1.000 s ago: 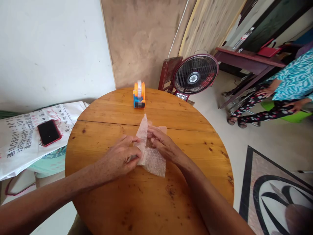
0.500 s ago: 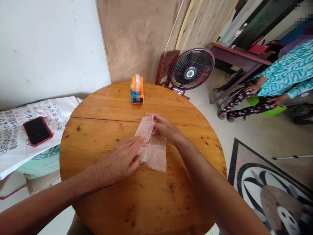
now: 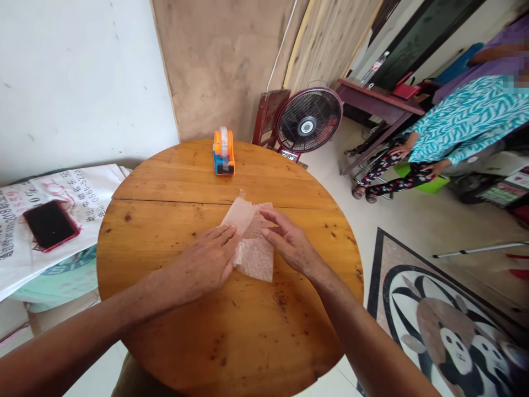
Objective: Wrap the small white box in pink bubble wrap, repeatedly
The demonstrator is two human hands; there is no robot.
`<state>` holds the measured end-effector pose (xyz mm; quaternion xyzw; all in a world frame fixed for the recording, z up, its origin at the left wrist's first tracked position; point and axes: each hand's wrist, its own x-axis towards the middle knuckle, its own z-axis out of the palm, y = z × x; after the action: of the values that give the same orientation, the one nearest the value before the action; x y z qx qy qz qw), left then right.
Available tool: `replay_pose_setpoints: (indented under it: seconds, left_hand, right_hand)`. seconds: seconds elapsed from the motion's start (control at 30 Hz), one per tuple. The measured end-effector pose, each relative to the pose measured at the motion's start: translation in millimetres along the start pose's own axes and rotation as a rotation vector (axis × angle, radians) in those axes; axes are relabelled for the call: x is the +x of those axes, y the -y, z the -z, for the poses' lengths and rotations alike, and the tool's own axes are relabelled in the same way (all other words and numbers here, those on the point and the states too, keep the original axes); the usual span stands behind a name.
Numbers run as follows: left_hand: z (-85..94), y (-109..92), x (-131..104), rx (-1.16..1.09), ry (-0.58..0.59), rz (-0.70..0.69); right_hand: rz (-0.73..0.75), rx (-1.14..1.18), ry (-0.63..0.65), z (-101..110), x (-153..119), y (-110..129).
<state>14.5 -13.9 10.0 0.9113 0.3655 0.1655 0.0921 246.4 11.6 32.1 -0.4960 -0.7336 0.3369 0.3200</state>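
A translucent piece of bubble wrap (image 3: 257, 259) lies partly folded on the round wooden table (image 3: 177, 342). My left hand (image 3: 206, 256) rests flat on its left part, fingers stretched out and holding nothing. At its right edge my right hand (image 3: 289, 240) hovers with thumb and fingers apart, nothing visible between them. Whether its fingertips touch the wrap cannot be made out. An orange and blue tape dispenser (image 3: 223, 154) with a roll of clear tape stands behind the wrap, near the table's far edge.
A phone (image 3: 52, 225) lies on a white printed sack (image 3: 95, 193) left of the table. Behind the table at the right stands a fan (image 3: 308, 124) beside a dark red desk (image 3: 380, 105). A person in a teal patterned top (image 3: 467, 121) is at the right.
My right hand has let go of the wrap's upper flap and opened, moving slightly right. My left hand now lies flatter on the wrap. The camera view has shifted a little to the right.
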Motion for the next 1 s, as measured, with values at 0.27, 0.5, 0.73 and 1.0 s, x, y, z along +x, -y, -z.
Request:
replay_pose_setpoints:
  seconds: [0.27, 0.5, 0.73, 1.0]
  left_hand:
    - [4.2, 0, 1, 0.001, 0.001, -0.004]
    - [3.3, -1, -1, 0.026, -0.001, 0.001]
    - [4.3, 2, -2, 0.03, 0.014, 0.005]
    - [0.8, 0, 0, 0.07, -0.041, 0.005]
  right_hand:
    - [-0.121, -0.15, -0.254, 4, -31, 9]
    - [-0.421, -0.015, -0.166, -17, -58, 10]
    - [-0.321, -0.064, -0.166, -46, -36, 9]
    - [-0.365, -0.149, -0.232, -52, -26, 22]
